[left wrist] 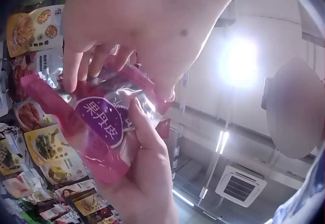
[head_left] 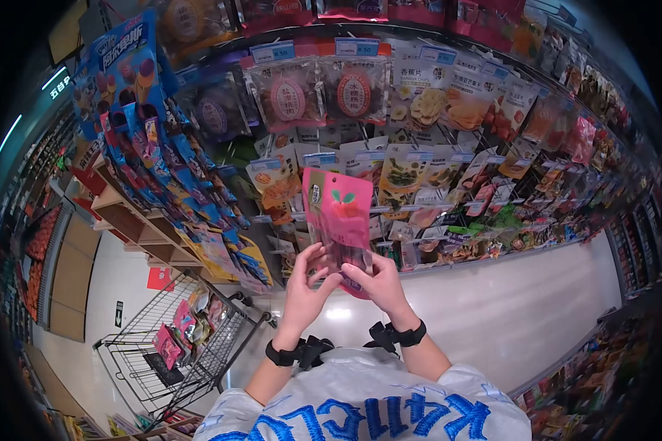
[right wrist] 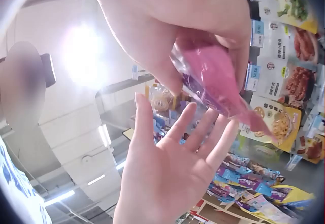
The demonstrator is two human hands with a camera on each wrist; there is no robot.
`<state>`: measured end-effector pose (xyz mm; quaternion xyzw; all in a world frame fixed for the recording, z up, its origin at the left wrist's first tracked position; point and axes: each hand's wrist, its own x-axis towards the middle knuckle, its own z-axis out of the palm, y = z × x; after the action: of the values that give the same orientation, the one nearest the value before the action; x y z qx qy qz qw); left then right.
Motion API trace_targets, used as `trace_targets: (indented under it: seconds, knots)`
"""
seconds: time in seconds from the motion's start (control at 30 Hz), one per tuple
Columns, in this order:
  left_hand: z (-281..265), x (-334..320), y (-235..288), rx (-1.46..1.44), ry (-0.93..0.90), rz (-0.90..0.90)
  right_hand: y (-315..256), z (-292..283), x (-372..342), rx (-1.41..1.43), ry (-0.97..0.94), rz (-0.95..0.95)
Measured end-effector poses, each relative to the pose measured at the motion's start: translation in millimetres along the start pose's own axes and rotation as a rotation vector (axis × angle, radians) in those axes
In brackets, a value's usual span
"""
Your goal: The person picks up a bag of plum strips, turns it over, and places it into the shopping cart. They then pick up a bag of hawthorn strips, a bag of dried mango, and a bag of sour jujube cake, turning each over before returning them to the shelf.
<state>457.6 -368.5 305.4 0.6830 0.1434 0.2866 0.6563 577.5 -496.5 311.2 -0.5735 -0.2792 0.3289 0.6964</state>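
Right of the shopping cart (head_left: 141,345), the pink packet (head_left: 340,217) points lengthwise up and away from us. Our right hand (head_left: 381,285), farther from the cart, grips its lower end; our left hand (head_left: 306,285), nearer the cart, is beside it, fingers spread, holding nothing.

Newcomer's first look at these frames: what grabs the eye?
The bright pink plastic pouch, gripped by the person's bare right hand, at the head view's centre. Then the grey wire-mesh shopping cart, lower left, with colourful packs inside, and the large blue lettering on the white shirt along the bottom.
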Motion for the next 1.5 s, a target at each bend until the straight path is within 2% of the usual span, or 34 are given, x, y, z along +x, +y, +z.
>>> trace_targets:
  seconds: [0.03,0.1,0.17,0.2,0.23,0.3,0.33,0.37,0.43,0.5,0.57,0.6,0.63,0.7,1.1,1.17,1.2,1.27,1.3,1.37,1.4,1.43,1.5]
  knots:
    - [-1.5,2.7,-1.8,-0.119,-0.011,0.051,-5.6,11.0,-1.5,-0.03,-0.007,-0.009]
    - [-11.6,3.6,-2.8,-0.141,-0.04,0.035,-4.7,26.4,-1.1,-0.064,-0.012,-0.014]
    - [-25.8,2.6,-6.3,-0.14,-0.058,0.088,-0.1,38.1,2.9,-0.51,0.0,-0.415]
    - [-36.6,6.3,-6.3,-0.171,-0.144,-0.046,1.3,40.0,5.7,-0.555,-0.048,-0.414]
    - [-42.8,9.1,-7.9,-0.175,-0.148,-0.052,1.1,43.2,6.7,-0.557,-0.044,-0.407]
    - [-54.5,13.5,-12.7,-0.463,0.021,-0.209,-2.9,50.5,6.6,-0.47,-0.03,-0.283]
    - [-60.6,15.4,-12.3,-0.534,0.061,-0.234,-4.0,49.4,10.0,-0.363,-0.041,-0.162]
    - [-67.7,18.1,-13.4,-0.539,0.06,-0.242,-0.2,48.9,16.4,-0.365,-0.037,-0.154]
    - [-78.6,24.4,-14.6,-0.525,0.039,-0.221,7.2,45.4,27.3,-0.483,0.254,-0.439]
    - [-83.3,28.5,-13.3,-0.531,0.037,-0.222,6.4,42.4,29.4,-0.527,0.309,-0.409]
    - [-86.7,34.1,-13.5,-0.451,-0.013,-0.195,6.4,37.0,34.2,-0.101,0.125,-0.176]
    - [-86.1,36.1,-11.9,-0.449,-0.013,-0.192,-1.7,34.9,33.1,0.018,0.027,-0.04]
    - [-84.0,37.7,-9.0,-0.404,-0.037,-0.179,-1.6,31.7,34.1,0.018,0.025,-0.041]
    - [-75.2,41.6,-7.5,-0.36,-0.055,-0.159,-1.1,23.4,39.4,0.061,-0.111,0.079]
    - [-32.8,65.4,-4.0,-0.208,0.01,-0.09,2.4,-14.1,50.6,0.083,-0.009,-0.001]
    - [-20.9,67.3,1.9,0.025,0.202,0.074,-1.7,-19.6,52.0,0.098,0.012,-0.012]
    - [-17.9,67.5,5.8,0.028,0.205,0.08,-2.7,-22.4,52.5,0.067,0.042,-0.044]
    - [-13.1,61.5,13.4,0.414,0.211,0.155,-3.9,-26.4,53.5,0.041,0.072,-0.077]
    - [-8.3,58.6,17.2,0.417,0.211,0.153,-3.5,-27.0,53.0,0.025,0.106,-0.1]
    - [5.2,52.6,24.9,0.776,0.332,0.368,-2.8,-27.2,52.2,0.011,0.139,-0.122]
    - [10.0,48.0,27.4,0.916,0.368,0.377,-2.3,-26.8,52.8,-0.016,0.173,-0.148]
    - [11.7,47.1,26.3,0.92,0.372,0.379,-1.9,-26.8,53.3,-0.042,0.207,-0.173]
    - [13.6,47.3,21.0,0.468,0.081,0.192,-9.0,-25.6,49.4,-0.062,0.197,-0.108]
